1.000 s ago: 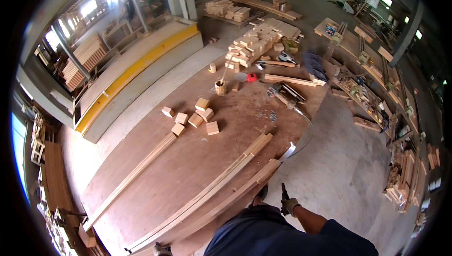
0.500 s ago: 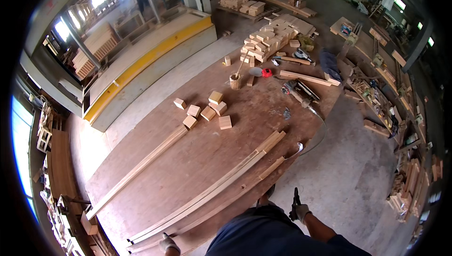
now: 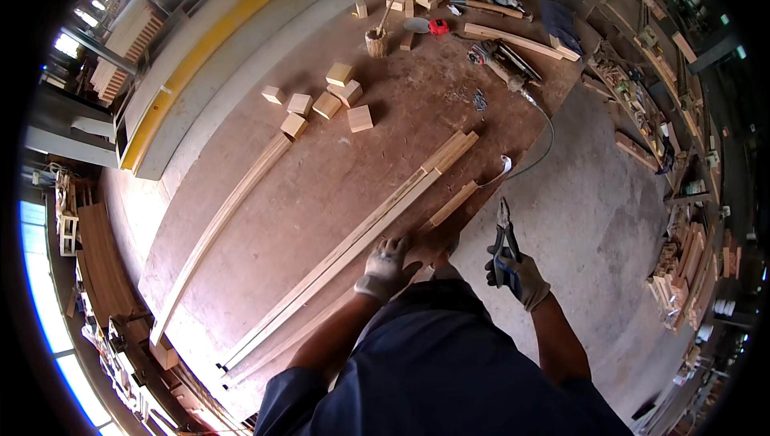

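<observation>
Long, pale wooden strips [image 3: 353, 242] slant lower left to upper right on the broad brown work surface [image 3: 241, 267], just beyond the nearer gloved left hand [image 3: 387, 267], thumb and fingers apart, while the gloved right hand [image 3: 525, 277] clamps black-and-blue pliers [image 3: 504, 239].

On the tabletop [image 3: 337, 187], 7 blocks [image 3: 326, 105] lie before the pot [image 3: 376, 44], left of the power tool [image 3: 504, 68]; right of the tabletop, pliers [image 3: 503, 242] are in the right hand [image 3: 527, 277].
</observation>
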`<state>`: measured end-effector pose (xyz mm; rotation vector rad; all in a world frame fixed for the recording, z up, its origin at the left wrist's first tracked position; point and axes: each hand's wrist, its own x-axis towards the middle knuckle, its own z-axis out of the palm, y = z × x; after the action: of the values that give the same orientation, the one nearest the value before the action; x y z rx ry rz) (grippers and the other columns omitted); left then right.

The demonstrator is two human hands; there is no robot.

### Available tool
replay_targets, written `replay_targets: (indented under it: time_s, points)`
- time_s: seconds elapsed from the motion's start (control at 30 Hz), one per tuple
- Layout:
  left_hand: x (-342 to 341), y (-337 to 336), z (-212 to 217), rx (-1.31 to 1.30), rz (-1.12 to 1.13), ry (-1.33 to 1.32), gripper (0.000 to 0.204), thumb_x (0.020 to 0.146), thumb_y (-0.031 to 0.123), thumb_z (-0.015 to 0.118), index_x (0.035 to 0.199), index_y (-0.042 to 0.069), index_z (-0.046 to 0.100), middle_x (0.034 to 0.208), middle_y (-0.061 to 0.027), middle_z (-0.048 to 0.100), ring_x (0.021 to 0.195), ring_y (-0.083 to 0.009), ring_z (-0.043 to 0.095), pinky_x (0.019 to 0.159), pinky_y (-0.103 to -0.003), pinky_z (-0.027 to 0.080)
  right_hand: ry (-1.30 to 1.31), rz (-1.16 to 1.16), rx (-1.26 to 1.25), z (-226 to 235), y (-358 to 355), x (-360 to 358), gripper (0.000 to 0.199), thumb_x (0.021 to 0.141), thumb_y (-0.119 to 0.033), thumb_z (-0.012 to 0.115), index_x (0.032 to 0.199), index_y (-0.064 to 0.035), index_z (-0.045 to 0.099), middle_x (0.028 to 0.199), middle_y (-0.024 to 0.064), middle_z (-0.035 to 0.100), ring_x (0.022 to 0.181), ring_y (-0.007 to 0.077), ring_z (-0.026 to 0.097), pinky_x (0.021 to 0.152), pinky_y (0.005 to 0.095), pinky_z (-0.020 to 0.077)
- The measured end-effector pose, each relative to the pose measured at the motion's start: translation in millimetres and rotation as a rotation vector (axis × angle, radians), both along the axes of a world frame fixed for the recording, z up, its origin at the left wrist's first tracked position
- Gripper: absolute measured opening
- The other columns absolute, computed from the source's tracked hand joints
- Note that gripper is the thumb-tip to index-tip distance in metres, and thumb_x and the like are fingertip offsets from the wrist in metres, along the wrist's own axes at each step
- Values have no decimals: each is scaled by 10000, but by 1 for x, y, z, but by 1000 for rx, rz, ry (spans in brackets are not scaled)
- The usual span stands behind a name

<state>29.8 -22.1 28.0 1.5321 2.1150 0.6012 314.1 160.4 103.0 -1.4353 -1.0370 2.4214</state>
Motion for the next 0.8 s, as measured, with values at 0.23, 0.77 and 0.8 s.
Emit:
replay_targets:
  time_s: [0.23, 0.77, 0.8]
  points:
    - [-14, 30, -17, -187, -162, 102, 637, 947, 405, 662, 1449, 51, 491, 1339, -241, 585, 1168, -411, 611, 967, -485, 518, -101, 237, 46, -48, -23, -7, 443, 1043, -324, 580, 1309, 24, 646, 871, 85, 715, 723, 191, 684, 655, 325, 530]
    - [-1, 70, -49, 62, -53, 113, 385, 950, 187, 569, 1307, 46, 597, 1231, -225, 630, 1153, -419, 629, 938, -511, 540, 50, 129, 20, -37, -24, -39, 430, 1004, -167, 615, 1349, 87, 575, 935, 178, 736, 737, 277, 718, 699, 367, 575]
    - [-2, 65, -45, 79, -56, 115, 405, 952, 184, 563, 1332, 45, 590, 1246, -227, 623, 1165, -419, 624, 944, -513, 539, -20, 189, 5, -34, -20, -41, 411, 1020, -209, 608, 1315, 76, 611, 911, 169, 733, 729, 267, 716, 687, 362, 575]
